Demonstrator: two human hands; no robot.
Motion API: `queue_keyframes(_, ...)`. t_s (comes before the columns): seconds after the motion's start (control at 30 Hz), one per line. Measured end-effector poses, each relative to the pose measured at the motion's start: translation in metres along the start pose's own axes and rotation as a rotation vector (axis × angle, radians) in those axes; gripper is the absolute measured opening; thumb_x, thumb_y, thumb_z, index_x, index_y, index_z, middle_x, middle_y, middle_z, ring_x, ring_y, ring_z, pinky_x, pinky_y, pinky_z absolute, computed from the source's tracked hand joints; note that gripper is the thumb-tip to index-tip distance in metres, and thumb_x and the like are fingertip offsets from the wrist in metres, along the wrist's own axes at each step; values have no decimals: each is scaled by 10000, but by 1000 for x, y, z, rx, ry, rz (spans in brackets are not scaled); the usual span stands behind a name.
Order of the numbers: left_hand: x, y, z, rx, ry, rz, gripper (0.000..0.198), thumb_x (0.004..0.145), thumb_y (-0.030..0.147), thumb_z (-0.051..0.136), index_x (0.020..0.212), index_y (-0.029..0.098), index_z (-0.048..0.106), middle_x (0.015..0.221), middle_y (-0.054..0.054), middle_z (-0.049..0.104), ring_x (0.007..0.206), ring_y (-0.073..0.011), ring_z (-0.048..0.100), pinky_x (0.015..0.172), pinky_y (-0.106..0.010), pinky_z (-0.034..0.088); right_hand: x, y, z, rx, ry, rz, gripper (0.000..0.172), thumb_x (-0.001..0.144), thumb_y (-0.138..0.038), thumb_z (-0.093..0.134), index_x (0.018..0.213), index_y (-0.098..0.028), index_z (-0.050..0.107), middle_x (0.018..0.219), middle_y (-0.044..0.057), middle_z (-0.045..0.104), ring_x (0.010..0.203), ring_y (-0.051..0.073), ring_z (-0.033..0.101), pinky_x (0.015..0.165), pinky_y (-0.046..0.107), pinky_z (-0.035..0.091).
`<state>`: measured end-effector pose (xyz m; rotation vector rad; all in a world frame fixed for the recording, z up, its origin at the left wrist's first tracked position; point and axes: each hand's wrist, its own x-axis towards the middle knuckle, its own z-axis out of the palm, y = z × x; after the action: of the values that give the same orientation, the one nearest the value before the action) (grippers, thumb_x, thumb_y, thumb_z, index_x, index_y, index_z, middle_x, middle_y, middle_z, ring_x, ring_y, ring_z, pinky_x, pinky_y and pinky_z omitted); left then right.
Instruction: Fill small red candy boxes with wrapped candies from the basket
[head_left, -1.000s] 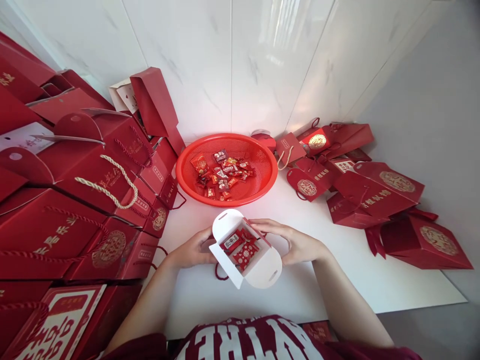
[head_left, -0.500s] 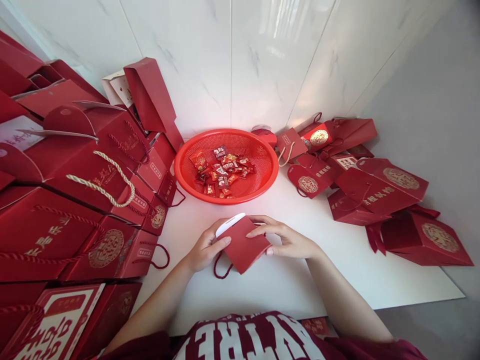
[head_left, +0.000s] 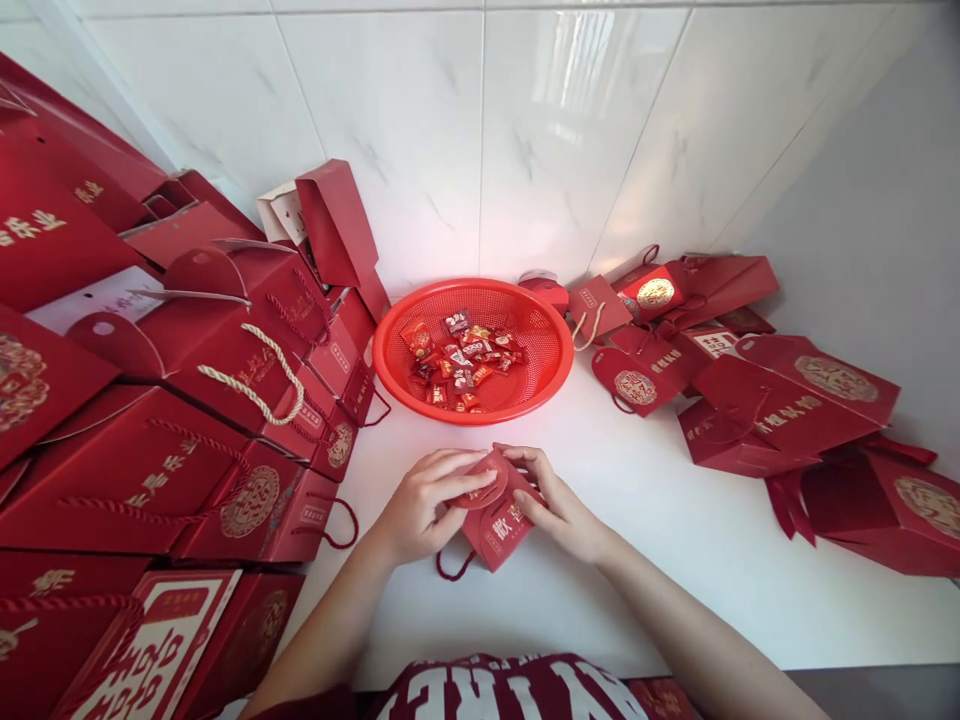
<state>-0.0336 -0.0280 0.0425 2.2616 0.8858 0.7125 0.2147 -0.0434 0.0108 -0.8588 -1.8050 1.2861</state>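
Note:
Between my hands is a small red gift box [head_left: 501,532] with pale characters on its face and a dark red cord handle [head_left: 454,568] hanging at its lower left. Its rounded flap lies folded down over the front. My left hand [head_left: 429,502] grips the box from the left, fingers pressing on the flap. On the other side my right hand [head_left: 561,508] is wrapped round the right edge, thumb on the printed face. Just beyond them stands a red plastic basket [head_left: 390,375] with several wrapped candies [head_left: 469,350] inside.
Large red gift boxes [head_left: 195,490] are stacked along the left, some with rope handles. More red boxes [head_left: 795,400] lie jumbled on the right of the white table [head_left: 675,590]. A tiled wall [head_left: 405,130] rises behind the basket.
The box has been turned so its printed face shows, and the flap, upright before with its white inside visible, is now folded over the front. My view has tilted up slightly.

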Motion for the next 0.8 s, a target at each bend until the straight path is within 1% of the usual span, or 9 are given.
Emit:
queue_keyframes(0.07,-2,12,-8,149,-62,-1,503,889,237,577,1388,301,580,1513,-63,497,1394,-320,441,1169,-509,365,0,3,8,-49,57,-25,503,1056,-357,384,1528,-295,220,1585,117,301,1427,248,366,1164,477,354)
queue_keyframes(0.13,-4,27,-8,234,-117,-39,613,870,387,649,1454,270,504,1577,-107,406,1435,-369,383,1178,-560,331,0,4,15,-113,94,-50,537,1058,-341,346,1563,-313,163,1623,88,236,1488,245,257,1213,500,271)
queue_keyframes(0.23,-6,47,8,293,-128,-105,752,884,537,625,1524,223,385,1613,-174,312,1475,-400,319,1190,-629,266,0,2,21,-183,108,-94,502,1059,-321,300,1553,-323,212,1647,61,186,1522,243,171,1242,514,196)
queue_keyframes(0.37,-5,58,31,374,-61,-173,691,965,503,507,1545,178,319,1592,-229,327,1488,-427,278,1150,-743,184,0,-4,21,-235,53,-88,469,1056,-345,333,1524,-314,306,1652,63,165,1528,247,153,1244,499,201)
queue_keyframes(0.43,-4,54,31,386,-73,-163,691,977,496,487,1554,169,290,1595,-229,320,1495,-414,267,1148,-740,193,1,-6,16,-255,12,-96,529,1032,-394,435,1535,-299,299,1643,86,169,1523,262,167,1239,491,216)
queue_keyframes(0.57,-1,28,10,277,-159,-46,720,947,506,555,1557,229,294,1600,-177,341,1495,-365,286,1191,-644,227,4,-9,-4,-292,-116,-179,710,927,-470,645,1540,-290,335,1601,123,224,1488,302,257,1209,483,285)
queue_keyframes(0.6,-1,20,5,232,-151,-21,737,913,517,608,1543,253,332,1595,-164,355,1485,-367,303,1197,-628,230,4,-9,-10,-296,-144,-189,721,906,-471,676,1531,-297,363,1594,122,238,1478,307,278,1201,481,303)
queue_keyframes(0.7,-1,1,-2,80,-34,12,727,799,514,751,1441,285,497,1563,-136,394,1457,-368,326,1192,-583,285,5,-8,-18,-291,-169,-211,683,861,-427,742,1476,-315,466,1582,111,267,1459,320,312,1187,485,332)
queue_keyframes(0.8,-3,-4,0,5,22,17,618,780,488,777,1333,281,594,1529,-120,419,1449,-363,313,1194,-568,283,4,-4,-13,-277,-129,-235,594,832,-349,766,1391,-314,569,1566,103,297,1441,328,346,1175,486,354)
